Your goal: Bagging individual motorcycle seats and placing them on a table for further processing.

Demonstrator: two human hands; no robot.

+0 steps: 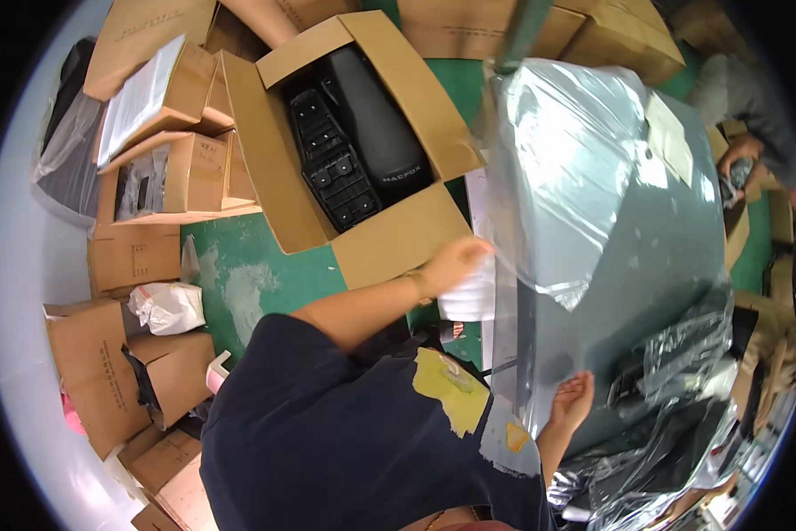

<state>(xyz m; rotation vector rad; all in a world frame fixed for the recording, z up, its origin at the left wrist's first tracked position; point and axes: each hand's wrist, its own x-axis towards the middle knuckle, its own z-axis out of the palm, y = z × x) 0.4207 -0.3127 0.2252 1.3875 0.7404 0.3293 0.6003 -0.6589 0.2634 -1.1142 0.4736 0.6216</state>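
Note:
A large grey plastic bag (610,195), shiny and partly clear, is stretched wide in front of me on the right. My left hand (455,262) holds its left edge, just beside the front flap of an open cardboard box (389,239). My right hand (575,396) grips the bag's lower edge, palm turned up and fingers curled behind the film. Inside the box lie a black padded seat (376,119) and a black ribbed plastic part (332,164). A cardboard tag (672,142) sticks to the bag near its top.
Several brown cartons (150,106) stand stacked at the left on a green floor (256,274). A white crumpled bag (168,305) lies by them. More clear film and dark parts (672,416) pile up at the lower right. Another person (752,115) works at the upper right.

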